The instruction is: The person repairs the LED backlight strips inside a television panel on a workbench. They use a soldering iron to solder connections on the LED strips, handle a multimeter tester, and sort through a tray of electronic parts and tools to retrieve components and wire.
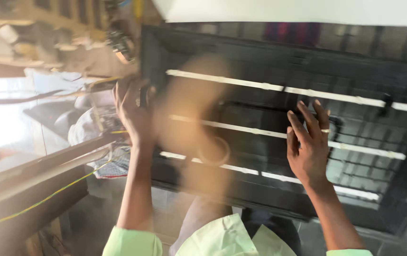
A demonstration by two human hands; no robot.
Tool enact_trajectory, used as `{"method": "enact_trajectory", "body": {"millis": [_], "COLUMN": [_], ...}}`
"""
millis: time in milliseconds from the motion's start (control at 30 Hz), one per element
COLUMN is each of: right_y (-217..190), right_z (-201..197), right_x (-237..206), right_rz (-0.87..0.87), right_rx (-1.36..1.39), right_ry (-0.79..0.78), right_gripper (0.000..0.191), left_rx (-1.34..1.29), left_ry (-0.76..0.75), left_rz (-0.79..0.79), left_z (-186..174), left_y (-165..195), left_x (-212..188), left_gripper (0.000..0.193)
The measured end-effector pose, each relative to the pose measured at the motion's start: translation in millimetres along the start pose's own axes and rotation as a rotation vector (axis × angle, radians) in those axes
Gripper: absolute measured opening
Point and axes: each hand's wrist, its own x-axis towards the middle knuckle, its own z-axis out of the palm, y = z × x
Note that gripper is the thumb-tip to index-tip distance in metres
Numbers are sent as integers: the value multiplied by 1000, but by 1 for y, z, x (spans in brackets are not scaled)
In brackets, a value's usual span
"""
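A large black panel (355, 80) crossed by three white strips (241, 83) fills the middle and right. My left hand (134, 114) curls around the panel's left edge, fingers wrapped over the rim. My right hand (308, 142), with a ring on one finger, lies flat on the panel with fingers spread, between the upper and middle strips. A blurred tan shape (191, 123) with a ring-like loop (215, 150) lies between my hands; what it is cannot be told.
A dark bench edge (32, 185) with a yellow wire (47, 199) runs along the lower left. Cluttered parts and a wooden rack (47, 28) sit at the upper left. A white sheet (298, 10) lies beyond the panel's far edge.
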Motion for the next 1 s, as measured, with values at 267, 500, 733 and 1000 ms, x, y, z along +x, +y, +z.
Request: {"method": "enact_trajectory", "body": {"millis": [267,500,733,1000], "right_y": [-80,-105,-111,-112], "right_z": [71,114,135,145], "right_x": [86,126,131,130], "right_rz": [-137,-160,-143,-114], "right_rx": [108,46,21,26], "right_ry": [-28,32,27,85], "right_gripper": [29,34,27,19], "left_rx": [-271,-307,-298,-245], "left_ry": [-78,-150,-296,-329], "left_rz": [110,178,35,-87], "left_z": [12,42,54,55], "left_y": [-61,-82,-99,-93], "left_x": [44,52,46,46], "left_gripper": [28,35,40,28]}}
